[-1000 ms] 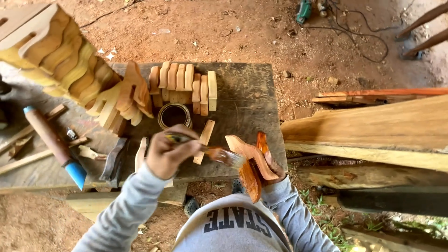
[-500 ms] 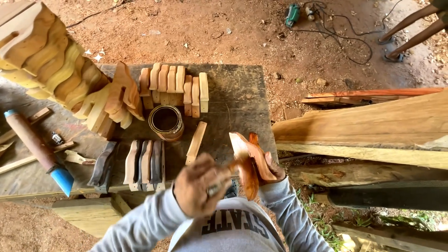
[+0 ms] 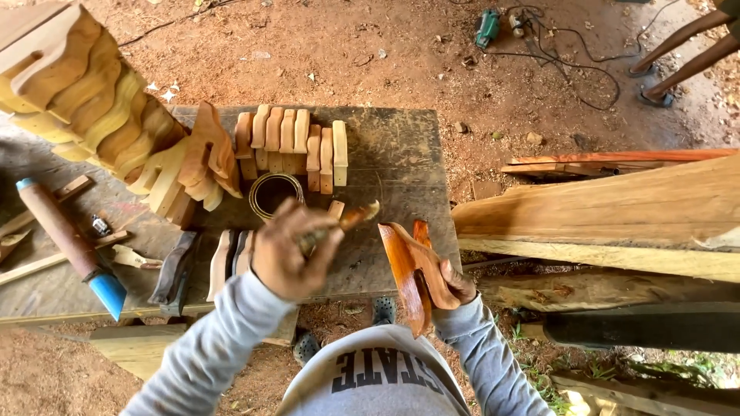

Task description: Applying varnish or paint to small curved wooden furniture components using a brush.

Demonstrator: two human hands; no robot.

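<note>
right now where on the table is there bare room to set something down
Bare board on the table right of the pale block row, down to the right hand. Crowded left of that: tin, carved stack, left hand.

You have no packages, labels, signs or screens in front of you here. The nearest thing to a container is the round open tin (image 3: 276, 195) left of centre in the frame, on the dark workbench (image 3: 401, 146), its metal wall bare and unlabelled.
</note>
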